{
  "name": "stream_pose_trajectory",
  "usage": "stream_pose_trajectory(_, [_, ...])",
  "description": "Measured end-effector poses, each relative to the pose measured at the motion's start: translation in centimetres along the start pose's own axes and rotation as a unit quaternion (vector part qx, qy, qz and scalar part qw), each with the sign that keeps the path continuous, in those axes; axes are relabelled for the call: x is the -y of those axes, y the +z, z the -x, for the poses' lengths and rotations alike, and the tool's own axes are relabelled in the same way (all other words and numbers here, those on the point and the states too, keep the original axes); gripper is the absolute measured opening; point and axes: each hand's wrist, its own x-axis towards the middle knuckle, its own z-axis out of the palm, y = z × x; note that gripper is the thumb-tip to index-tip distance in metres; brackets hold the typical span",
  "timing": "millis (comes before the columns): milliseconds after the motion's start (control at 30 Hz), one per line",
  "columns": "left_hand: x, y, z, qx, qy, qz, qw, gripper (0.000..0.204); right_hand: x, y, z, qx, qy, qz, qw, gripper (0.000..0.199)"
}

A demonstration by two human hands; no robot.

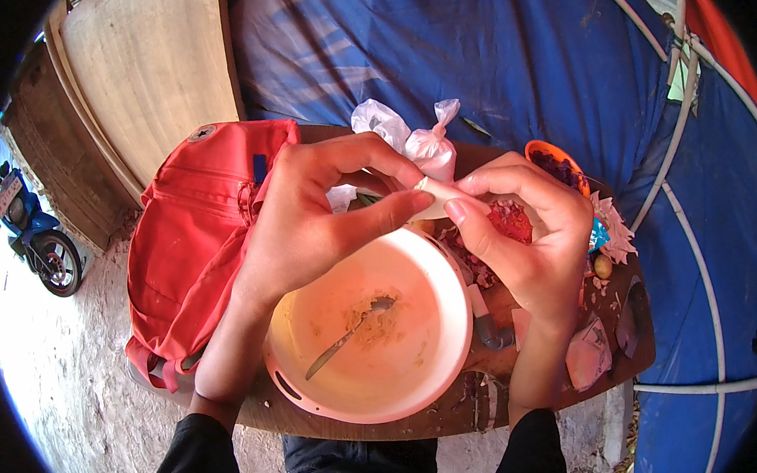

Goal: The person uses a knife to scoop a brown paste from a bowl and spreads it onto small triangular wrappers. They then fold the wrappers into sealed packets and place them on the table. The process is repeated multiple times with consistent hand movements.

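Note:
Both my hands are raised over the far rim of a large pale basin (419, 360). Pinched between their fingertips is a small whitish folded piece (437, 194); its exact kind I cannot make out. My left hand (306, 215) grips its left end with thumb and forefinger. The right end sits between the thumb and fingers of my right hand (534, 237). Inside the basin a metal spoon (337, 351) leans among brownish food residue on the bottom.
A red backpack (192, 242) lies left of the basin on the brown table (315, 422). Tied plastic bags (433, 150) stand behind. To the right are an orange bowl (583, 181) of dark purple bits, reddish shreds (509, 220) and a knife handle (495, 337). Blue tarpaulin (459, 51) hangs beyond.

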Motion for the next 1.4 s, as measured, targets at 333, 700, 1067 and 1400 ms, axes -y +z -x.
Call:
stream_pose_trajectory(333, [0.1, -0.2, -0.1, 0.009, -0.072, 0.094, 0.993, 0.013, -0.3, 0.8, 0.4, -0.013, 0.041, -0.069, 0.997, 0.015])
stream_pose_trajectory(700, [0.4, -0.2, -0.2, 0.051, 0.049, -0.110, 0.991, 0.014, -1.0, 1.2, 0.1, 0.017, -0.047, -0.006, 0.999, 0.023])
stream_pose_trajectory(1067, [0.9, 0.0, -0.2, -0.007, 0.049, -0.052, 0.997, 0.019, -0.4, 0.8, 0.0, 0.003, -0.017, 0.011, 1.000, 0.021])
stream_pose_trajectory(1400, [-0.2, -0.8, -0.1, 0.040, 0.056, -0.077, 0.995, 0.024, -0.4, 0.1, 0.0, 0.028, -0.054, 0.035, 0.998, 0.021])
